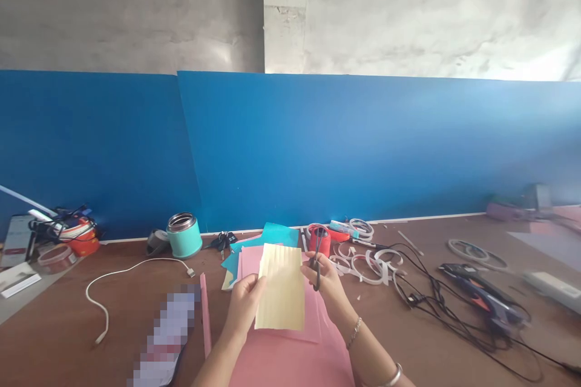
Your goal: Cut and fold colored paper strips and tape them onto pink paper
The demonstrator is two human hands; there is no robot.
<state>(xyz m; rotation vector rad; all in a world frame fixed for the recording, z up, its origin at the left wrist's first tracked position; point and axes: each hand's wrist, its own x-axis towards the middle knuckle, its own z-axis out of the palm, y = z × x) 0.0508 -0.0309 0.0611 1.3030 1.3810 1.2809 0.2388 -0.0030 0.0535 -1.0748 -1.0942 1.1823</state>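
Between my hands is a creased sheet of pale yellow paper [280, 290], held up over the table. My left hand [247, 302] pinches its left edge with the thumb on top. In my right hand [333, 290] is a pair of dark-handled scissors [316, 266], blades pointing up and away, beside the paper's right edge. Whether the right fingers also touch the paper, I cannot tell. Below lie pink paper sheets [295, 363], with blue paper [279, 233] at the back of the pile. A narrow pink strip [205, 314] lies left of my left forearm.
A turquoise metal jar [184, 239] stands back left near the keys [224, 242]. White paper strips [370, 269] and a red spool [320, 243] lie right of the pile. A glue gun [485, 299] with black cables is farther right. A white cable [106, 281] curls at left; a blue partition [363, 151] closes the back.
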